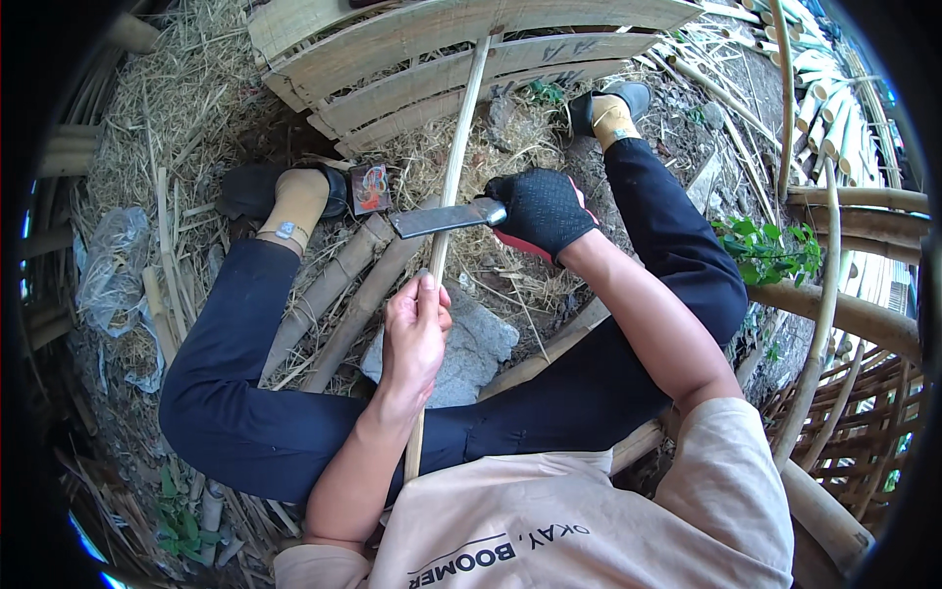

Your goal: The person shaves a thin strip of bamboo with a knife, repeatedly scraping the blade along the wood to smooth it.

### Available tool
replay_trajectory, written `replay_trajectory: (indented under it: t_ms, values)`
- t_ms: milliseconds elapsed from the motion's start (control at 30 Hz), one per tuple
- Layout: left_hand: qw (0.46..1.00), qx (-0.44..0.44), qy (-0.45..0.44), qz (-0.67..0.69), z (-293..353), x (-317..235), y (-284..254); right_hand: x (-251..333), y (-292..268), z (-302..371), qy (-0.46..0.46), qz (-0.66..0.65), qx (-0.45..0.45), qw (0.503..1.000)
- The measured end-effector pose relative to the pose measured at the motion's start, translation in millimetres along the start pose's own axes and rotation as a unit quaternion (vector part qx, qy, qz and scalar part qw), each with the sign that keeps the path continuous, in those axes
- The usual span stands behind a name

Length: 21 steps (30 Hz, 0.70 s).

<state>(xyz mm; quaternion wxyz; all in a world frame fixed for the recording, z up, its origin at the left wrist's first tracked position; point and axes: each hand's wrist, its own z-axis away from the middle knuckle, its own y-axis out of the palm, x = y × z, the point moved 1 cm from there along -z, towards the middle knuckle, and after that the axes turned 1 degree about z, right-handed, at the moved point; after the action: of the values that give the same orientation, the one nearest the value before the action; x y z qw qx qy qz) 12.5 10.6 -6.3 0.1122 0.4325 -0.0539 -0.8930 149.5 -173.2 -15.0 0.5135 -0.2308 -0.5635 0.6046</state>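
Note:
A long pale bamboo strip point(459, 147) slants from my lap up to the wooden slat crate in front of me. Bare and closed, my left hand point(417, 329) pinches the strip between thumb and fingers at about its middle. My right hand point(543, 211) wears a black and red glove and is wrapped round the handle of a broad-bladed knife point(439, 220). Its flat metal blade lies across the strip just above my left hand, pointing left. The glove hides most of the handle.
The crate point(412, 88) stands ahead between my feet. A grey rock point(466, 348) and bamboo poles point(339, 280) lie below my hands. A small red box point(370, 188) is by my left shoe. Cut bamboo tubes point(829, 118) are piled at the far right; straw covers the ground.

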Motion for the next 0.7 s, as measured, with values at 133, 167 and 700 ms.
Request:
replay_trajectory:
  t_ms: [133,167,700]
  values:
    - [1.000,0.001,0.009,-0.011,-0.5,0.5,1.0,-2.5,2.5,-1.1,0.008,-0.005,-0.027,1.000]
    - [1.000,0.001,0.006,-0.008,0.6,-1.5,1.8,-4.9,2.6,-2.1,0.011,0.007,-0.034,0.999]
    - [0.999,0.016,-0.014,0.028,5.1,-7.3,0.9,-44.4,-3.3,-6.3,0.048,-0.041,-0.142,0.988]
